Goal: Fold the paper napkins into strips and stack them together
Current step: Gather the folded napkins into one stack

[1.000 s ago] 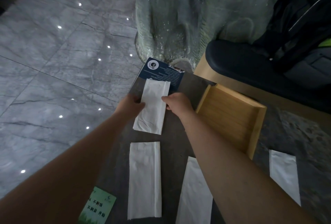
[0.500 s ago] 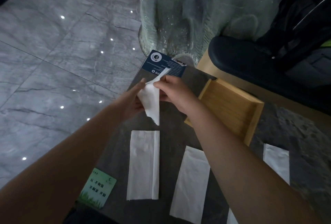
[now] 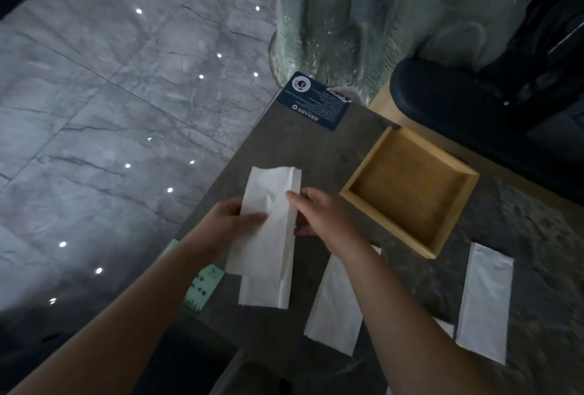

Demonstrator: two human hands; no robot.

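Holding a folded napkin (image 3: 268, 217) near the bench's (image 3: 316, 148) left edge, we pinch it from both sides: our left hand (image 3: 234, 221) has its grip closed on the left border, our right hand (image 3: 316, 214) on the right. It seems to hang just over a strip (image 3: 265, 290) lying flat, though we cannot tell whether they touch. Further right lie a second strip (image 3: 335, 306) and a third strip (image 3: 483, 306) near the front edge, beyond the wooden tray (image 3: 448, 236). Dropped crooked, the limp, puffed sheet could spring open or skew the stack. Its long axis runs front to back, top end tilted slightly right.
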